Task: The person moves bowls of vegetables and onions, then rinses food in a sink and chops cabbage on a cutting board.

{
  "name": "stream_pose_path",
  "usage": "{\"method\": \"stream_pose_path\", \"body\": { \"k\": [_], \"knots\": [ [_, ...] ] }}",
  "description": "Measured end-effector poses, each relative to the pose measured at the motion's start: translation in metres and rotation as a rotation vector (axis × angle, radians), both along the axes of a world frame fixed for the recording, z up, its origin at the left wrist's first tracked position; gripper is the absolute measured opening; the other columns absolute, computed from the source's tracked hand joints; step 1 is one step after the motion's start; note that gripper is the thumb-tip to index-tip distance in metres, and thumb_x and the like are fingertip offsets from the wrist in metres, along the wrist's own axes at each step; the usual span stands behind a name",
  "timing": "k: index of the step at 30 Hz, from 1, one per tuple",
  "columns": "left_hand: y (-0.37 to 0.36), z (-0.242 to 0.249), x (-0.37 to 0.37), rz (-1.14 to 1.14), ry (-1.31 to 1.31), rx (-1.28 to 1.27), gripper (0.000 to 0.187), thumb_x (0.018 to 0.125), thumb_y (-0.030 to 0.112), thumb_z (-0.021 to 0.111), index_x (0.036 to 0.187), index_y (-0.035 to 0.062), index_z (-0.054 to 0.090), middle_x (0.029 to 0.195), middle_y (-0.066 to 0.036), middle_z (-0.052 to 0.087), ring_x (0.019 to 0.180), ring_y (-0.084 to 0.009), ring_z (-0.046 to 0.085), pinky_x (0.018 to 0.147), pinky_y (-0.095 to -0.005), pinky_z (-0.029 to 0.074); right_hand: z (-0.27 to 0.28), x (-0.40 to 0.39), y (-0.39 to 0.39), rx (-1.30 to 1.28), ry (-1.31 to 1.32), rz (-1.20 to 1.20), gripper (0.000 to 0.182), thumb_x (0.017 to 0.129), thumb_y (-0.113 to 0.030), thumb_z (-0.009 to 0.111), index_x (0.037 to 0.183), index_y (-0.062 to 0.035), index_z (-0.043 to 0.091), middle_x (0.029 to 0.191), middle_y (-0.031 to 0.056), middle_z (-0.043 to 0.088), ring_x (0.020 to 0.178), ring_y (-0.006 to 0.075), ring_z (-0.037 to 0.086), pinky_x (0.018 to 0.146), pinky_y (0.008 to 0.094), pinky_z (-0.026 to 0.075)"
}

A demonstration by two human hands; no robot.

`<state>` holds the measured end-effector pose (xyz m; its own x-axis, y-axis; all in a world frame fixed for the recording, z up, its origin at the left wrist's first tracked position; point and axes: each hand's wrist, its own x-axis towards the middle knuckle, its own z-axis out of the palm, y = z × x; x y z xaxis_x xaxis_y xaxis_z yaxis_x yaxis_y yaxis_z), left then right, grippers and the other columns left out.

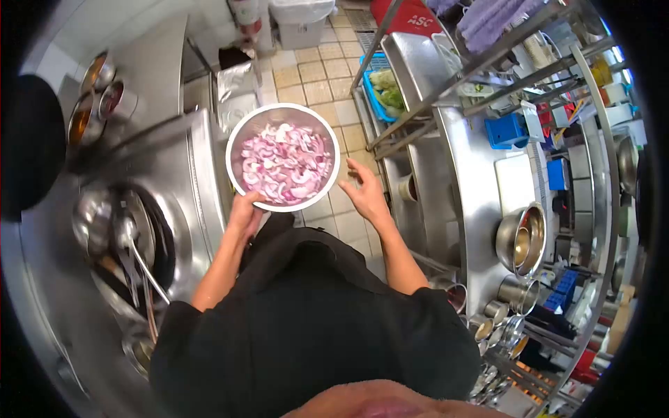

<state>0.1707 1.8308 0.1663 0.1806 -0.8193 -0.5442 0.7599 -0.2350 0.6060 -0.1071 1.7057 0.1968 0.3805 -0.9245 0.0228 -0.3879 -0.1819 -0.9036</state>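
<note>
My left hand [245, 211] grips the near rim of a round steel bowl [240, 136] filled with chopped red onion [284, 164], holding it up in front of my chest over the aisle. My right hand [364, 191] is free just to the right of the bowl, fingers spread, not touching it. My black shirt fills the lower middle of the view.
At left stands a steel stove with a dark wok [150, 240] and ladles [129, 244]; sauce pots [94, 97] sit at the far left. At right a steel counter [474, 202] carries nested bowls [521, 239], small cups and shelving. A blue basket of greens [385, 87] lies ahead. Tiled floor runs down the aisle.
</note>
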Motion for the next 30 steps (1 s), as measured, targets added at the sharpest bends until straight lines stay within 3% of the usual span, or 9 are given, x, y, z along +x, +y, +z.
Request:
{"method": "stream_pose_path", "body": {
  "k": [3,4,8,15,17,19,21,27,30],
  "knots": [
    [-0.077,-0.021,0.039,-0.107,0.001,0.010,0.050,0.079,-0.002,0.055,0.127,-0.0106,0.050,0.115,-0.018,0.063,0.102,-0.0295,0.065,0.093,-0.0449,0.053,0.018,0.039,-0.029,-0.048,0.070,-0.009,0.066,0.078,-0.004,0.071,0.140,-0.0020,0.048,0.135,0.0201,0.051,0.118,0.0337,0.055,0.098,0.0388,0.047],
    [-0.097,-0.004,0.042,-0.122,0.039,-0.021,0.046,0.079,-0.002,0.055,0.124,-0.0113,0.052,0.112,-0.018,0.064,0.101,-0.0295,0.065,0.090,-0.0451,0.053,0.015,0.047,-0.036,-0.036,0.056,-0.038,0.072,0.077,-0.003,0.071,0.143,-0.0034,0.044,0.142,0.0206,0.042,0.123,0.0359,0.052,0.099,0.0400,0.046],
    [-0.206,0.027,0.059,-0.154,0.019,-0.077,0.038,0.080,0.000,0.052,0.115,-0.0133,0.054,0.106,-0.019,0.065,0.095,-0.0318,0.066,0.085,-0.0483,0.055,0.028,0.083,-0.099,-0.317,0.152,-0.186,0.072,0.075,-0.006,0.074,0.141,-0.0023,0.044,0.143,0.0237,0.037,0.128,0.0419,0.045,0.103,0.0436,0.043],
    [-0.387,0.006,0.096,-0.180,0.024,-0.205,0.055,0.077,-0.005,0.051,0.131,-0.0122,0.045,0.123,-0.021,0.062,0.108,-0.0311,0.065,0.091,-0.0489,0.055,0.004,0.126,-0.279,-0.506,0.244,-0.070,0.065,0.068,-0.005,0.074,0.130,-0.0056,0.056,0.146,0.0250,0.039,0.130,0.0444,0.046,0.106,0.0456,0.043],
    [-0.432,0.002,0.105,-0.112,-0.009,-0.209,0.054,0.077,-0.004,0.051,0.130,-0.0126,0.047,0.122,-0.021,0.062,0.107,-0.0319,0.065,0.091,-0.0495,0.055,-0.001,0.144,-0.335,-0.473,0.227,-0.077,0.057,0.065,-0.004,0.077,0.120,-0.0060,0.061,0.138,0.0230,0.044,0.130,0.0428,0.046,0.105,0.0449,0.043],
    [-0.464,0.006,0.123,-0.213,-0.035,-0.037,0.050,0.078,-0.002,0.051,0.127,-0.0126,0.049,0.121,-0.021,0.063,0.106,-0.0325,0.066,0.092,-0.0499,0.055,-0.007,0.158,-0.384,-0.443,0.176,-0.056,0.048,0.066,-0.004,0.077,0.112,-0.0052,0.063,0.130,0.0231,0.049,0.115,0.0420,0.055,0.095,0.0410,0.049],
    [-0.497,-0.002,0.142,-0.184,0.004,-0.020,0.047,0.080,0.000,0.051,0.125,-0.0129,0.051,0.119,-0.021,0.064,0.104,-0.0326,0.067,0.091,-0.0498,0.056,0.010,0.176,-0.432,-0.409,0.187,0.018,0.037,0.069,-0.008,0.078,0.102,-0.0061,0.062,0.120,0.0178,0.052,0.108,0.0395,0.058,0.086,0.0437,0.051],
    [-0.598,0.021,0.196,-0.138,-0.053,0.027,0.047,0.082,0.001,0.050,0.127,-0.0115,0.050,0.116,-0.022,0.065,0.097,-0.0323,0.070,0.082,-0.0463,0.061,0.014,0.224,-0.568,-0.300,0.216,0.301,0.030,0.068,-0.007,0.078,0.092,-0.0055,0.059,0.099,0.0119,0.053,0.097,0.0340,0.058,0.081,0.0428,0.049],
    [-0.673,0.021,0.213,-0.178,-0.102,0.023,0.044,0.082,0.001,0.052,0.124,-0.0112,0.052,0.113,-0.021,0.066,0.093,-0.0300,0.071,0.080,-0.0449,0.062,-0.003,0.240,-0.631,-0.277,0.204,0.233,0.028,0.067,-0.007,0.077,0.089,-0.0068,0.061,0.099,0.0117,0.053,0.097,0.0333,0.058,0.081,0.0408,0.049]
  ]
}}
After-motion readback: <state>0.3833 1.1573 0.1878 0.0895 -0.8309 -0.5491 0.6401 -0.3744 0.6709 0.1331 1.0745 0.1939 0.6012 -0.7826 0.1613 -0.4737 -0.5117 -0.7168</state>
